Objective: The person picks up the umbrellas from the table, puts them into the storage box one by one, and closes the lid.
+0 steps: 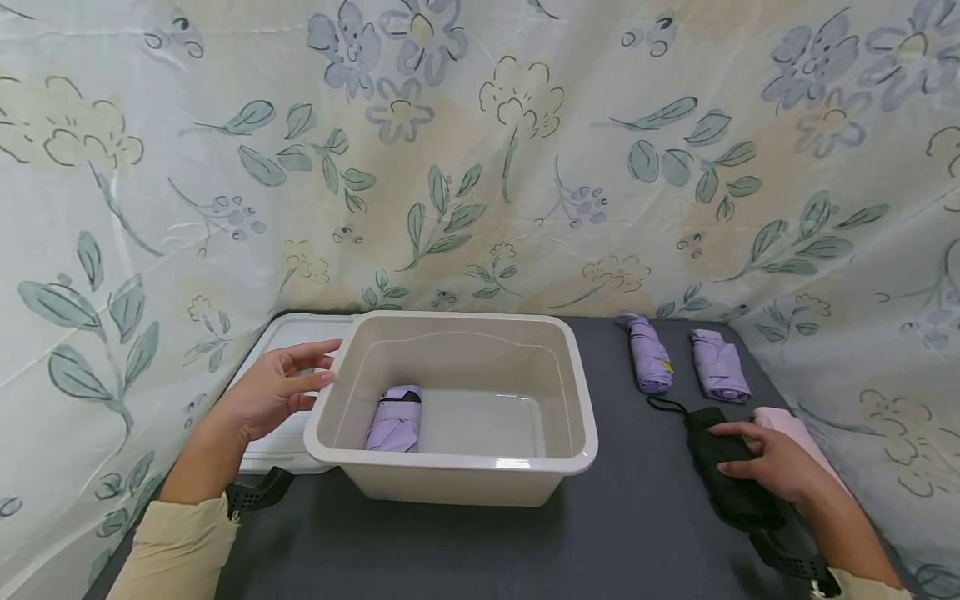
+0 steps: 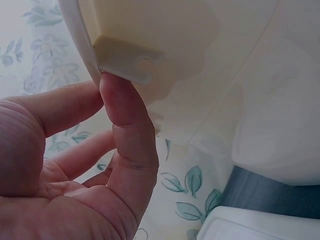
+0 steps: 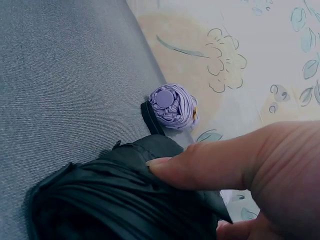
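My left hand (image 1: 281,387) holds the left rim of a beige plastic bin (image 1: 457,487), thumb and finger meeting at its edge in the left wrist view. Inside the bin, toward its left, lies a folded lilac umbrella (image 1: 394,419). At the right, my right hand (image 1: 772,458) grips a black folded umbrella (image 1: 723,467) with a loop strap. The right wrist view shows the thumb pressed into its dark, pleated fabric (image 3: 115,195). Partly hidden behind this hand is a pale pink bundle (image 1: 791,429).
Two more rolled lilac bundles, one with a yellow tag (image 1: 648,354) and another (image 1: 718,365), lie behind the black umbrella. A white lid (image 1: 277,442) lies flat under the bin's left side. Floral cloth (image 1: 450,167) hangs around the dark grey table (image 1: 450,550).
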A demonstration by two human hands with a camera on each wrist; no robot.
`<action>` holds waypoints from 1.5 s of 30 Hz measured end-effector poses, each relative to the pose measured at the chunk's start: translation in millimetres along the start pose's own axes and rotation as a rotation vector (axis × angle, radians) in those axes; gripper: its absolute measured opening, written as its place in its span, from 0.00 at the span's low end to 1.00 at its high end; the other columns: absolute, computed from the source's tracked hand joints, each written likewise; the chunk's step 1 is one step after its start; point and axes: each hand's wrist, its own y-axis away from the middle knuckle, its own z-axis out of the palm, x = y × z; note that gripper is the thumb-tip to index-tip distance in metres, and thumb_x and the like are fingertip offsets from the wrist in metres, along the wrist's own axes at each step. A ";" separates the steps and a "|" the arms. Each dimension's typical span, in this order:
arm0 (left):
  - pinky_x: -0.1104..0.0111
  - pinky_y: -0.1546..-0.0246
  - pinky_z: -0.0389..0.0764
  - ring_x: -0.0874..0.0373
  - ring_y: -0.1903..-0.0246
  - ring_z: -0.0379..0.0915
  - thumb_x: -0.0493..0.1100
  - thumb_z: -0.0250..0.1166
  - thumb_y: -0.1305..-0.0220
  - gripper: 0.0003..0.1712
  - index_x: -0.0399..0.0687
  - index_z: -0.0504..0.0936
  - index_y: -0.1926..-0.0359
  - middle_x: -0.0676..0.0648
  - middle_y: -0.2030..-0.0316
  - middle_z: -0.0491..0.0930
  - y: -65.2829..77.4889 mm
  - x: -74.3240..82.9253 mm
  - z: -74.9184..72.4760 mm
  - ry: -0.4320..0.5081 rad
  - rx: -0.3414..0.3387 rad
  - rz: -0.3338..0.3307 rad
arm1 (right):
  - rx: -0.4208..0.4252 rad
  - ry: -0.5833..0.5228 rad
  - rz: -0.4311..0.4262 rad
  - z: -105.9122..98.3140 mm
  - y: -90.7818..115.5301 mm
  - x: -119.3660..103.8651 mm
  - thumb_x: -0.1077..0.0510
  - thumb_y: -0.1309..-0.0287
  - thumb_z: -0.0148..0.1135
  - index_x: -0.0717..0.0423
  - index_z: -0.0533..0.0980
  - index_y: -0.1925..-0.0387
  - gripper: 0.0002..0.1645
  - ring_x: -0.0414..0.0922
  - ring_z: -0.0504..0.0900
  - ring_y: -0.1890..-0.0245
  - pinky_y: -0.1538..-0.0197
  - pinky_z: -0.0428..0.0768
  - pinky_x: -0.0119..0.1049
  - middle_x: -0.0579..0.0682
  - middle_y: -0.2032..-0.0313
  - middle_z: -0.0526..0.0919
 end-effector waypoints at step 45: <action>0.64 0.59 0.89 0.62 0.57 0.83 0.35 0.64 0.29 0.36 0.36 0.62 0.24 0.53 0.55 0.81 -1.2 -3.5 0.1 0.010 -0.016 0.025 | -0.036 -0.173 0.001 7.3 2.0 -16.6 0.44 0.45 0.77 0.60 0.76 0.35 0.41 0.70 0.68 0.35 0.49 0.83 0.46 0.76 0.29 0.64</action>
